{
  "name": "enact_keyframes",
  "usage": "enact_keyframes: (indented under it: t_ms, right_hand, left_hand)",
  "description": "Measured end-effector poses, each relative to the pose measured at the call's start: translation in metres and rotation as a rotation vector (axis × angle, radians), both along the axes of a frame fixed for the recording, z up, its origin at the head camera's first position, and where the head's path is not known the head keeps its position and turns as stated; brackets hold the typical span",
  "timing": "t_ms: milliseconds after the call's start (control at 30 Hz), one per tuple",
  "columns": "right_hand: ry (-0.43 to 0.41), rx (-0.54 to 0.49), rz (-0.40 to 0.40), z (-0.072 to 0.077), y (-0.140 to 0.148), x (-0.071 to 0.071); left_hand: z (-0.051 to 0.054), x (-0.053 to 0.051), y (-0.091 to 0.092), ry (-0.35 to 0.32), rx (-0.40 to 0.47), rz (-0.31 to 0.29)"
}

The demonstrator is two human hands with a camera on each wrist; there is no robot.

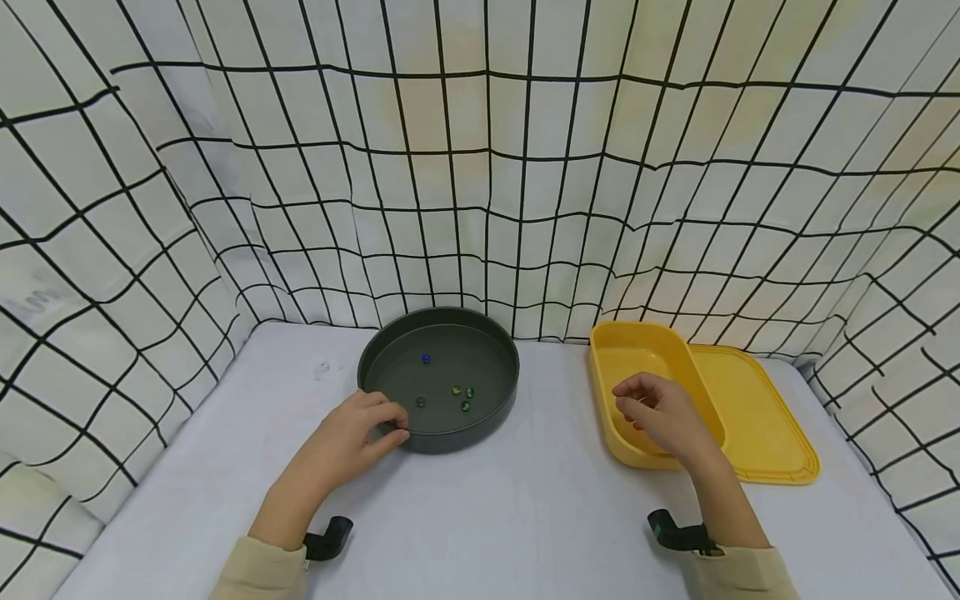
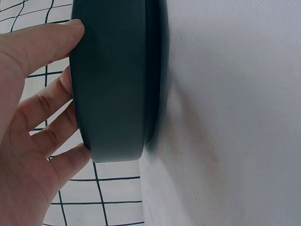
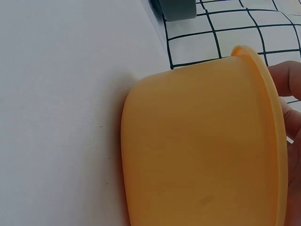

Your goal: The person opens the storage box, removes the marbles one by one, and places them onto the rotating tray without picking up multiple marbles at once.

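Fingers of the left hand (image 1: 352, 437): clamped on the near-left rim of a round, dark grey-green pan (image 1: 465, 438), thumb at the outer wall. Pan: toward the far edge of the white cloth-covered table (image 1: 555, 500). On its floor, five small glassy balls: one green ball (image 1: 421, 402) just beside these fingers; two green (image 1: 470, 392) and one yellowish (image 1: 456, 390) farther right; one blue (image 1: 426, 358) toward the far rim. Fingers of the right hand (image 1: 663, 412): loosely curled, thumb and forefinger slightly apart, above a yellow rectangular plastic box (image 1: 630, 354). Flat yellow lid (image 1: 765, 417): box's right side.
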State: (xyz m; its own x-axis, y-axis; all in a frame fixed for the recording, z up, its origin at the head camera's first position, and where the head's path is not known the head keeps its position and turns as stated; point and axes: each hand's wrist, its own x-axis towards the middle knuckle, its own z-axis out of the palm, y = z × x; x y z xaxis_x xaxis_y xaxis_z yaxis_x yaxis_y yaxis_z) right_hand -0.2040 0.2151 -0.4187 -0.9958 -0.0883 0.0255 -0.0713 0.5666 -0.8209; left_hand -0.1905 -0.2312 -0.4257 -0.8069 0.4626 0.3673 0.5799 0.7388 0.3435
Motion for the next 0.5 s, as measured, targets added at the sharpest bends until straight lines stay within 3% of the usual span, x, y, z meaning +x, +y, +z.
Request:
enact_keyframes:
  t_ms: [500]
  right_hand:
    - [-0.021,0.016,0.005,-0.0007,-0.0015,-0.0005]
  left_hand:
    - [-0.0007,-0.0002,0.0002,0.018,0.001,-0.005]
